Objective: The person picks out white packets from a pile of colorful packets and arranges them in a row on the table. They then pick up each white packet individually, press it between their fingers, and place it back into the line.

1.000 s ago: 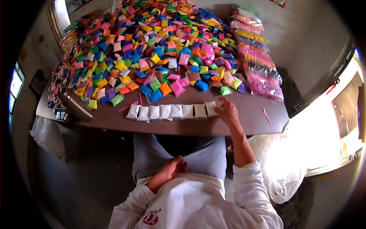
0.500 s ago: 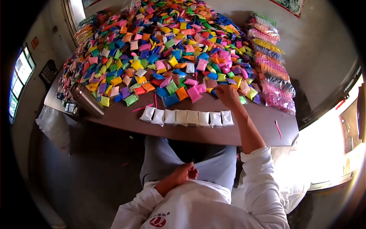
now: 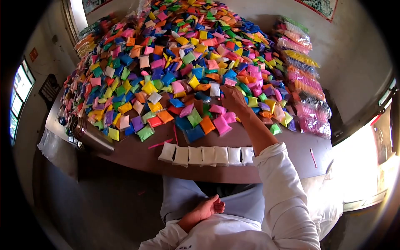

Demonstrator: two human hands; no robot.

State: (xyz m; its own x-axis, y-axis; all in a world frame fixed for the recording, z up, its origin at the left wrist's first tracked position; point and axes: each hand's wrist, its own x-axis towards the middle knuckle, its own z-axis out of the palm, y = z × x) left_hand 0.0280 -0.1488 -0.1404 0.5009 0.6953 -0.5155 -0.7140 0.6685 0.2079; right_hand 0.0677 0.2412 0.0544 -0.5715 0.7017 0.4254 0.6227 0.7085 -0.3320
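Observation:
My right hand (image 3: 232, 99) reaches into the front of a big heap of small coloured packets (image 3: 179, 54), its fingers bent at a white packet (image 3: 214, 90). Whether the fingers grip it is too small to tell. A row of several white packets (image 3: 208, 155) lies side by side near the table's front edge, its right end beside my right forearm. My left hand (image 3: 209, 207) rests in my lap with its fingers curled; nothing can be made out in it.
A metal flask (image 3: 91, 135) lies tilted at the table's left. Stacked bags of packets (image 3: 307, 89) line the right side. Thin pink strips (image 3: 313, 158) lie on the brown table (image 3: 137, 155). A chair (image 3: 49, 88) stands at the far left.
My right hand has moved left and deeper into the heap, to the white packet. The view has shifted, so the table sits lower. My left hand remains in my lap.

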